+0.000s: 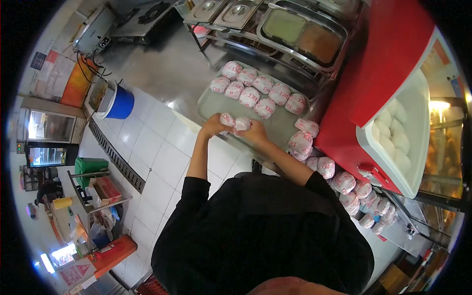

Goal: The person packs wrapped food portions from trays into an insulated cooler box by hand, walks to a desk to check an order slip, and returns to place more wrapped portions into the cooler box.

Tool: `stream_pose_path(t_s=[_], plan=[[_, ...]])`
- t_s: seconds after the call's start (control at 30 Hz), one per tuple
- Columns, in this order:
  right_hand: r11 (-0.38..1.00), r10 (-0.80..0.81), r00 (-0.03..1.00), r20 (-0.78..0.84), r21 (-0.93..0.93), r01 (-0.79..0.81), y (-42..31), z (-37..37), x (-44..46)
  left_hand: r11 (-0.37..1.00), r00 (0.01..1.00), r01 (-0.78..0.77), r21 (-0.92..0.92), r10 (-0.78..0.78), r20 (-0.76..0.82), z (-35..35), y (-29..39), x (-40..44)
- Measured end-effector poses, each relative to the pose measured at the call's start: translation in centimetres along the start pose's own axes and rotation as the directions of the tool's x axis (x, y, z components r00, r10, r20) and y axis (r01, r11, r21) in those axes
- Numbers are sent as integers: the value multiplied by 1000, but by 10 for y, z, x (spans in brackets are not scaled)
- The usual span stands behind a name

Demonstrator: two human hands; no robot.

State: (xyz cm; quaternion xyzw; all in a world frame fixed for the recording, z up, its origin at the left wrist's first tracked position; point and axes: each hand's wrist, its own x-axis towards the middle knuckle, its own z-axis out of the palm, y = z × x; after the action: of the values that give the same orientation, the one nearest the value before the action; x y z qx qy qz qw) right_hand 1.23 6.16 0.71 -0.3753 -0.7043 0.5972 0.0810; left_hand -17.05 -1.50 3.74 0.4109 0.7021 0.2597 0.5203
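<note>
Two round food parcels in white paper with red print are at the front edge of a light grey tray (206,103). My left hand (213,127) is closed around the left parcel (226,119). Against it sits the right parcel (242,123), gripped by my right hand (255,132). Farther back on the tray, several similar parcels (250,97) stand in two rough rows. Their contents are hidden by the wrapping.
Right of the tray, more wrapped parcels (301,143) line the counter beside a red cooler (378,64) holding white rounded items. Metal food containers (285,27) stand behind. A blue bucket (121,103) and green bin (91,165) are on the left.
</note>
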Motion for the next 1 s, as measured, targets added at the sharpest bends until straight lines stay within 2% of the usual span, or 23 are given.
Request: stream_pose_path(t_s=[0.07, 0.1, 0.17, 0.2, 0.27, 0.3, 0.37, 0.4, 0.43, 0.47, 0.5, 0.53, 0.57, 0.6, 0.63, 0.67, 0.7, 0.73, 0.77, 0.8, 0.83, 0.9, 1.0], plan=[[913, -144, 979, -144, -402, 75, -7, 1, -4, 968, 939, -53, 246, 133, -318, 13, -6, -4], [913, -141, 979, -144, -403, 72, -4, 6, -5, 968, 940, -54, 245, 132, -316, 13, -13, -1], [966, -226, 934, -276, -188, 178, 8, 20, -6, 986, 933, -167, -23, 150, -327, 15, -29, 5], [967, -223, 934, -280, -188, 175, 11, 19, -7, 985, 934, -168, -23, 152, -323, 19, -29, 3], [958, -157, 970, -185, 209, 194, 17, 10, -5, 852, 884, -334, -403, 135, -447, 27, -30, -1], [958, -159, 969, -188, 208, 197, 10, 0, -11, 852, 884, -336, -401, 139, -446, 28, -28, -5], [751, -162, 977, -135, 625, 211, -24, -28, -37, 504, 957, -206, -839, -74, -280, 27, -11, -23], [752, -158, 977, -146, 624, 215, -34, -37, -47, 403, 960, -235, -885, -46, -276, 33, 17, -38], [790, -213, 968, -130, 561, 249, -42, -47, -58, 404, 964, -228, -886, -34, -264, 39, 27, -44], [822, -266, 957, -118, 490, 289, -53, -60, -70, 410, 950, -298, -862, 39, -310, 47, 36, -45], [847, -404, 899, -171, 303, 438, -71, -71, -89, 407, 930, -366, -837, 122, -347, 55, 50, -47], [824, -536, 820, -200, 85, 560, -92, -80, -110, 499, 884, -456, -737, 159, -439, 67, 79, -58], [794, -582, 797, -161, 99, 599, -108, -89, -127, 573, 828, -536, -619, 217, -517, 80, 108, -73], [764, -623, 763, -173, 75, 641, -128, -98, -147, 651, 723, -640, -408, 331, -606, 91, 124, -82], [674, -738, 658, -149, -133, 727, -136, -113, -159, 674, 593, -717, -175, 460, -661, 100, 140, -89], [598, -800, 572, -180, -168, 784, -147, -125, -175, 576, 551, -787, -222, 494, -673, 112, 172, -102], [484, -872, 440, -217, -233, 844, -161, -140, -192, 472, 513, -838, -272, 515, -687, 124, 204, -117], [475, -879, 441, -180, -285, 832, -164, -152, -210, 455, 503, -849, -270, 535, -679, 134, 224, -128], [356, -934, 305, -185, -438, 825, -168, -162, -225, 439, 489, -859, -263, 551, -676, 144, 238, -132], [362, -931, 299, -208, -434, 825, -174, -173, -242, 274, 374, -927, -255, 687, -623, 153, 242, -126], [363, -930, 290, -227, -421, 831, -180, -183, -259, 171, 274, -958, -230, 782, -560, 156, 253, -121], [339, -940, 261, -218, -538, 772, -189, -202, -286, -48, 55, -968, -247, 917, -395, 161, 274, -111], [360, -927, 248, -282, -480, 800, -202, -229, -310, -135, -72, -960, -245, 966, -247, 180, 306, -102]])
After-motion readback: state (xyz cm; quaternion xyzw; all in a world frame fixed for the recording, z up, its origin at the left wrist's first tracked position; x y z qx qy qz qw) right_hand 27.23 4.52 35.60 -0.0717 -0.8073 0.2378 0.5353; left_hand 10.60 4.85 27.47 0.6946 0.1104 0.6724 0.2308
